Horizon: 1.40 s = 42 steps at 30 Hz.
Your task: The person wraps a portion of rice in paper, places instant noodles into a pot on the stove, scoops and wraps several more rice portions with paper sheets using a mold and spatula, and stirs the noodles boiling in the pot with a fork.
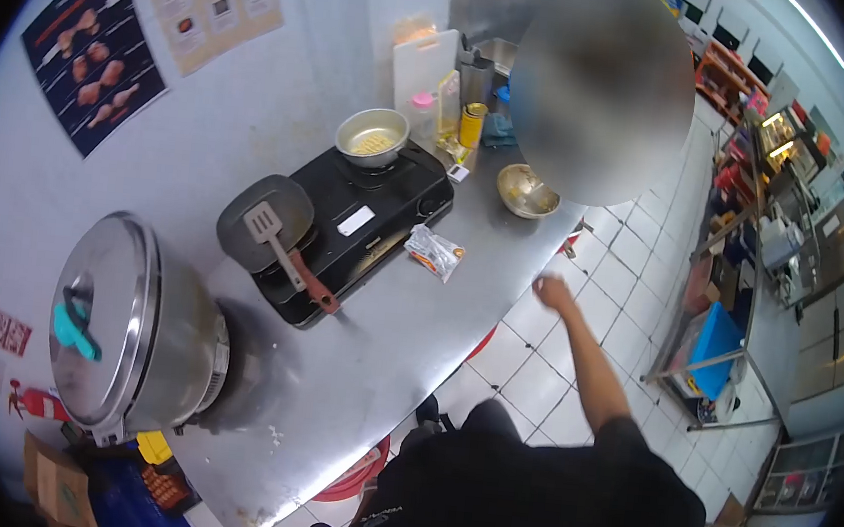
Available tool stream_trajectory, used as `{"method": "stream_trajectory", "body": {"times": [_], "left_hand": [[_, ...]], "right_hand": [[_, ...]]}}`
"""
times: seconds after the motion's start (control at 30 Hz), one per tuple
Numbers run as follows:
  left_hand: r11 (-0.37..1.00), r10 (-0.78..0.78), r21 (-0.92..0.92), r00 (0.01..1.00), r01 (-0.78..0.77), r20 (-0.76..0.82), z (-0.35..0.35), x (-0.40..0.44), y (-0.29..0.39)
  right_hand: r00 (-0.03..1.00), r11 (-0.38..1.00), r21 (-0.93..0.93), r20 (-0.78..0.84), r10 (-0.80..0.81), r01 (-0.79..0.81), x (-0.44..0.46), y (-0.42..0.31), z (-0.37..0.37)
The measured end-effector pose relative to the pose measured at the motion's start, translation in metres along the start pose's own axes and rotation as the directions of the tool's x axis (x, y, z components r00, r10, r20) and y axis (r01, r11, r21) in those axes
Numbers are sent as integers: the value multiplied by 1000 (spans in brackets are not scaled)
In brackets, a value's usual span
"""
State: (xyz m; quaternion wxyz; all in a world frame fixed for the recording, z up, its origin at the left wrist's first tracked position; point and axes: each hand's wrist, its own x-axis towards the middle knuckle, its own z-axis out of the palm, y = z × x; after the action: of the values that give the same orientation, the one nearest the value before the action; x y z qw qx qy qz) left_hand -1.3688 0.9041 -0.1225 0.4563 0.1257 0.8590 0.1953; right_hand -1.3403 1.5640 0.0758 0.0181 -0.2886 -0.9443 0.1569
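My right hand [552,291] is off the front edge of the steel table [416,333], over the tiled floor. Its fingers look curled closed, and whatever they may hold is hidden. My left hand is out of view. The nearest things on the table are a metal bowl [528,191] with yellowish residue and a torn white-and-orange packet [434,254]. Behind them stands a black two-burner stove [387,205]. A pot [373,139] with yellow pieces inside sits on its far burner. On the near burner is a dark pan [245,216], with a slotted spatula [278,246] lying across it.
A large lidded steel pot [140,329] stands at the table's near left. White cutting boards [423,78], a pink-lidded jar [422,113] and a yellow can [471,125] stand at the back. A blurred oval covers the far end. Shelving holds a blue bin [714,344] on the right.
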Motion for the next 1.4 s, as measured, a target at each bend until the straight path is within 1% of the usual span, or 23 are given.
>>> {"method": "stream_trajectory", "body": {"times": [0.03, 0.07, 0.13, 0.2, 0.27, 0.37, 0.53, 0.6, 0.67, 0.77, 0.83, 0.87, 0.9, 0.97, 1.0, 1.03, 1.07, 1.13, 1.2, 1.23, 1.3, 1.33, 1.4], "left_hand": [[997, -4, -81, 999, -1, -50, -13, 17, 20], [985, -14, -170, 995, -4, -103, -26, 31, 41], [951, -47, -310, 982, -12, -183, -37, 56, 71], [920, -84, -392, 970, -12, -228, -40, 70, 99], [909, -135, -416, 963, 27, -232, -25, 68, 119], [936, -196, -323, 968, 138, -154, 21, 52, 145], [942, -307, -137, 952, 307, 22, 77, 9, 214], [933, -340, -104, 939, 344, 53, 90, 5, 238], [929, -352, -91, 933, 358, 82, 91, 2, 259], [870, -316, -349, 938, 348, 146, 51, -7, 286], [705, -182, -656, 963, 269, 199, -18, -2, 324], [696, -60, -700, 984, 162, 168, -58, 6, 350], [873, 440, -194, 894, -447, -80, -98, 21, 360], [813, 581, 174, 789, -555, -200, -182, 54, 440], [801, 383, -379, 883, -464, -272, -203, 90, 458], [503, 203, -836, 970, -218, -132, -248, 76, 527], [404, 228, -856, 942, -322, -247, -263, 97, 553], [226, 74, -958, 984, -175, -162, -297, 121, 608], [23, 92, -984, 981, -175, -172, -320, 130, 642], [-2, 91, -984, 980, -177, -177, -321, 140, 649], [-135, 66, -957, 961, -257, -267, -319, 167, 652], [-159, 61, -952, 960, -261, -273, -316, 179, 647], [-45, 158, -902, 888, -430, -431, -310, 199, 638]], "right_hand": [[999, 999, 38, -50, 16, -15, 30, -8, -41], [988, 997, -45, -138, -70, 64, 58, -6, -68], [997, 985, -157, -48, 61, -68, 134, 7, -92], [999, 981, -186, -36, 39, -45, 186, 15, -115], [1000, 978, -208, -1, 1, -1, 229, 27, -114], [989, 819, -558, 122, -77, 133, 281, 53, -100], [918, 686, -618, 331, -216, 384, 322, 89, -81], [924, 830, -452, 336, -182, 328, 327, 82, -108], [893, 826, -437, 420, -162, 356, 334, 91, -128], [847, 834, -366, 492, -203, 413, 346, 116, -126], [791, 815, -349, 579, -200, 462, 356, 81, -190], [767, 800, -248, 530, -361, 547, 366, 58, -218], [724, 760, -151, 465, -510, 632, 378, 27, -244], [728, 740, -19, 199, -657, 673, 378, -63, -284], [676, 681, -27, 161, -719, 732, 387, -102, -279], [619, 619, -41, 118, -777, 784, 399, -140, -273], [565, 547, -149, 148, -811, 824, 417, -173, -255], [519, 443, -305, 246, -819, 843, 411, -253, -243], [489, 320, -454, 323, -810, 831, 419, -300, -210], [475, 298, -459, 339, -812, 837, 422, -313, -198], [365, 149, -502, 365, -856, 852, 426, -334, -179], [349, 125, -503, 380, -857, 855, 427, -339, -172], [308, 72, -500, 410, -858, 863, 427, -344, -161]]}}
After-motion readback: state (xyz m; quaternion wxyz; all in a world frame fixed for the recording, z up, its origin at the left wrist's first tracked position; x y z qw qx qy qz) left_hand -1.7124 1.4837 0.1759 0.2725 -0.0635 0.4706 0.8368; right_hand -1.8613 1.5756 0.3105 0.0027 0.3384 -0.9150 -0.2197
